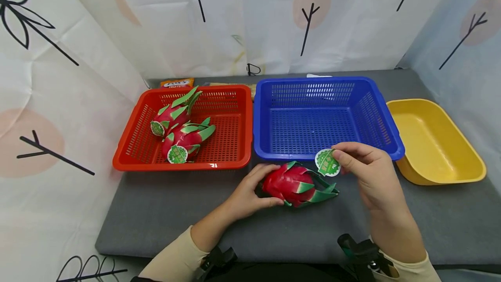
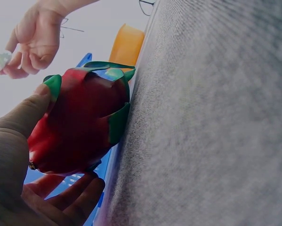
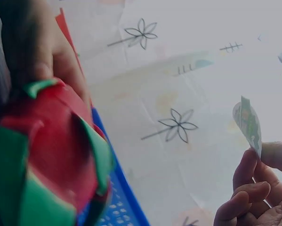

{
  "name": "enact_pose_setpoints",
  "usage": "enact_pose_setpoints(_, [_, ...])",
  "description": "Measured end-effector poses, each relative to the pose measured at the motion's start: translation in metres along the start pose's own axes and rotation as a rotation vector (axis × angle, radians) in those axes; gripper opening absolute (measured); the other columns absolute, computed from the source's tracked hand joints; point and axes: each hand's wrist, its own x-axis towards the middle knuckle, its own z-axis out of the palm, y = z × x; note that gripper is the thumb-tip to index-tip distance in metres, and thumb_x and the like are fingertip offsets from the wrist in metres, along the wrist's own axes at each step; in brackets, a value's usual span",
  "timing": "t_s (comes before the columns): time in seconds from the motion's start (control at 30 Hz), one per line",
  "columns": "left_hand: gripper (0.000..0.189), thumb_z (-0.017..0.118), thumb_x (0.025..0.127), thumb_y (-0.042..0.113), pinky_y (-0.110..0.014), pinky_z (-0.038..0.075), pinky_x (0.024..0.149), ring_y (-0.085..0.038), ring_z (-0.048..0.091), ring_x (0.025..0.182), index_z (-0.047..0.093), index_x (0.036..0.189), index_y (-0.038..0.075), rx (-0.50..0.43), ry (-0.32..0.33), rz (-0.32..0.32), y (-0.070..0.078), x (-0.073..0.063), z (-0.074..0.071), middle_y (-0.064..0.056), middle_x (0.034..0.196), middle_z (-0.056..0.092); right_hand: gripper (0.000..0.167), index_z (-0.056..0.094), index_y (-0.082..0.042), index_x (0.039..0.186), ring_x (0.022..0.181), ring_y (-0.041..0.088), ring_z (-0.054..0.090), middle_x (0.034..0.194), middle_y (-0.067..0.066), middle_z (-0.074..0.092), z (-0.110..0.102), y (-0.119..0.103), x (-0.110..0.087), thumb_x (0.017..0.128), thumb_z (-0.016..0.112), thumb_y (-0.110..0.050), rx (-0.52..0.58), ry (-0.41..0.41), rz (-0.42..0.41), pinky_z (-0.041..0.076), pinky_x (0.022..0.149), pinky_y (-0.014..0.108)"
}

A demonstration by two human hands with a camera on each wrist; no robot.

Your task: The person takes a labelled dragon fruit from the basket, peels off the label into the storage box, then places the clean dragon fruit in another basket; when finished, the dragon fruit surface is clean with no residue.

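Note:
A red dragon fruit with green leaf tips lies on the grey table in the head view. Around its left end curl the thumb and fingers of my left hand; the left wrist view shows the grip on the fruit from close by. My right hand pinches a round green-and-white sticker by its edge, just above the fruit's leafy end. In the right wrist view the sticker stands upright between thumb and forefinger.
Two more dragon fruits with round stickers lie in a red basket at the left. Behind my hands stands a blue basket, with a yellow tub to its right. An orange packet sits behind the red basket.

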Motion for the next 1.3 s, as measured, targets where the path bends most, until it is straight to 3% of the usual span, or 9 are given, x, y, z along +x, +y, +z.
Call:
enact_pose_setpoints(0.17, [0.076, 0.092, 0.079, 0.02, -0.038, 0.051, 0.1, -0.02, 0.054, 0.124, 0.054, 0.145, 0.017, -0.007, -0.002, 0.004, 0.001, 0.0, -0.001, -0.003, 0.139, 0.056, 0.017, 0.074, 0.007, 0.108, 0.07, 0.014, 0.061, 0.092, 0.006, 0.073, -0.012, -0.005, 0.003, 0.096, 0.062, 0.011, 0.062, 0.014, -0.035, 0.053, 0.063, 0.022])
enact_pose_setpoints(0.53, [0.078, 0.092, 0.079, 0.02, -0.037, 0.05, 0.101, -0.018, 0.052, 0.126, 0.053, 0.146, 0.019, 0.012, -0.008, -0.004, 0.003, 0.0, -0.003, -0.001, 0.14, 0.054, 0.02, 0.073, 0.007, 0.11, 0.077, 0.015, 0.064, 0.096, 0.009, 0.068, -0.045, -0.012, 0.015, 0.1, 0.056, 0.01, 0.242, 0.037, -0.024, 0.057, 0.069, 0.02])
enact_pose_setpoints(0.8, [0.078, 0.091, 0.08, 0.021, -0.037, 0.049, 0.103, -0.017, 0.051, 0.128, 0.052, 0.147, 0.019, 0.004, -0.021, -0.019, 0.005, -0.001, -0.001, -0.001, 0.141, 0.053, 0.02, 0.073, 0.009, 0.109, 0.063, 0.016, 0.06, 0.092, 0.012, 0.07, -0.076, -0.02, 0.031, 0.1, 0.055, 0.01, 0.349, 0.092, -0.039, 0.054, 0.058, 0.021])
enact_pose_setpoints(1.1, [0.077, 0.091, 0.081, 0.02, -0.038, 0.05, 0.102, -0.019, 0.052, 0.127, 0.052, 0.147, 0.019, 0.001, -0.012, -0.004, 0.005, -0.001, 0.0, -0.003, 0.141, 0.053, 0.017, 0.074, 0.006, 0.11, 0.058, 0.016, 0.053, 0.089, 0.01, 0.067, -0.111, -0.029, 0.05, 0.1, 0.06, 0.005, 0.3, 0.205, -0.004, 0.056, 0.057, 0.022])
enact_pose_setpoints(1.3, [0.076, 0.09, 0.081, 0.02, -0.038, 0.051, 0.101, -0.019, 0.053, 0.126, 0.052, 0.147, 0.018, 0.0, -0.009, -0.005, 0.005, -0.002, 0.0, -0.003, 0.141, 0.053, 0.012, 0.078, -0.005, 0.104, 0.06, 0.013, 0.053, 0.083, 0.003, 0.068, -0.138, -0.032, 0.063, 0.098, 0.068, -0.004, 0.178, 0.296, 0.076, 0.055, 0.057, 0.019])
